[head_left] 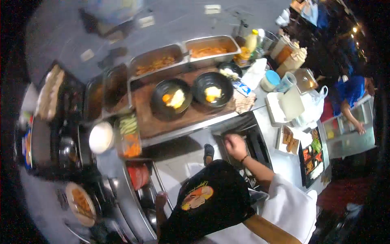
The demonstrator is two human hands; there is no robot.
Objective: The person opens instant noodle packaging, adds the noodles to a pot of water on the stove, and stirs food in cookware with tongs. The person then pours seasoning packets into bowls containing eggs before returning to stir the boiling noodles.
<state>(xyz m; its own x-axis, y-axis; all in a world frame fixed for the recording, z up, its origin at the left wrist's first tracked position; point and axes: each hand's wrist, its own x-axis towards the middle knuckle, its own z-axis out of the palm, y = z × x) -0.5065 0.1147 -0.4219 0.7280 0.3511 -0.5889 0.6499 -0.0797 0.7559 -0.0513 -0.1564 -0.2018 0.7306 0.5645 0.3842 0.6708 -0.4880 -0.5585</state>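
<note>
My right hand [235,145], with a dark band on the wrist, is over an open dark compartment below the counter. Its fingers are curled closed; what they hold, if anything, is hidden. At the lower left my left hand [161,199] rests near the metal rim of an open drawer [156,175] with a red item [139,176] inside; its fingers are blurred. Two black bowls, left [161,105] and right [203,101], sit side by side on a brown board [144,116], each with yellow and whitish food. Neither hand touches them.
Metal food trays [158,64] line the board's back. Sauce bottles [293,61], an open white box [286,107] and a black food tray [312,156] stand right. Left are a white bowl [101,137] and a plate [81,204]. Another person in blue [350,91] is far right.
</note>
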